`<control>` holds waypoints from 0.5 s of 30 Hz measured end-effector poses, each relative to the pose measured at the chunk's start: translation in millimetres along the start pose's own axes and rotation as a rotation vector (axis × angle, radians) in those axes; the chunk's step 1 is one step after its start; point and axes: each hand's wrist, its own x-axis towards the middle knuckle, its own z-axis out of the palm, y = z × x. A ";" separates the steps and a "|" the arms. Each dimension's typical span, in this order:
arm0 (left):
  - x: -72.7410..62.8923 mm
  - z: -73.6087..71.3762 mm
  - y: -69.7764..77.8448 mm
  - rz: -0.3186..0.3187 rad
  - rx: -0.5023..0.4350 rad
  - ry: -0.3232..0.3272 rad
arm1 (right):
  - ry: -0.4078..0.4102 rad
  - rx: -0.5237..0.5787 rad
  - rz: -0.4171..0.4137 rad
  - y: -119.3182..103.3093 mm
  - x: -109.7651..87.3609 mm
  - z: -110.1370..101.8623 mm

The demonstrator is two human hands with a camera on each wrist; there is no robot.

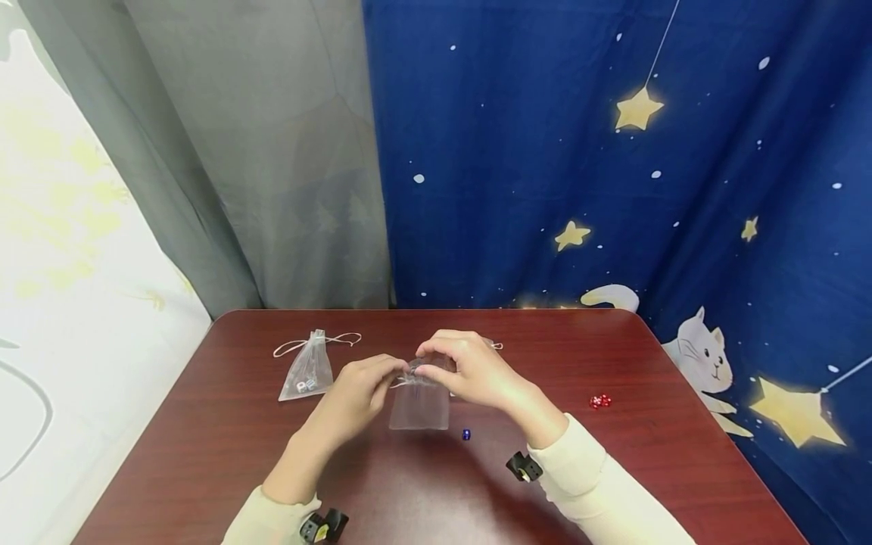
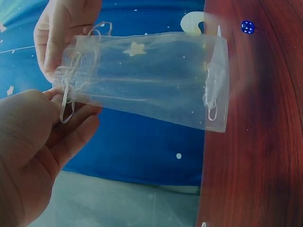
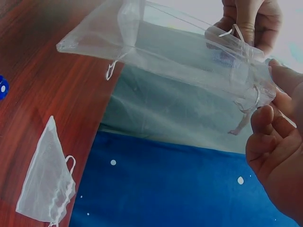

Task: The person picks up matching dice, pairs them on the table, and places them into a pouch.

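Observation:
A sheer white organza drawstring bag (image 1: 418,410) hangs between my two hands, mouth up and bottom down, over the table's middle. My left hand (image 1: 361,390) pinches one side of its gathered mouth. Opposite it, my right hand (image 1: 470,369) pinches the other side between thumb and fingers. In the left wrist view, white cord loops (image 2: 68,111) dangle at the mouth, and the bag's see-through body (image 2: 147,80) looks flat, with nothing visible inside. A blue die (image 1: 466,434) lies on the table just right of the bag.
On the dark red table (image 1: 225,469), a second organza bag (image 1: 309,375) with white dice inside stands at the left. Red dice (image 1: 600,401) sit at the right. Another organza bag (image 3: 47,184) lies near the far edge, mostly behind my right hand in the head view.

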 end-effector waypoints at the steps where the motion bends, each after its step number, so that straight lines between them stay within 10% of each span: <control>1: -0.3 0.3 -0.3 -0.001 0.004 -0.003 | 0.005 0.001 0.000 0.4 -0.4 0.1; 15: -3.9 0.6 -4.8 -0.012 0.032 0.014 | 0.058 0.017 0.077 12.7 -15.8 -2.1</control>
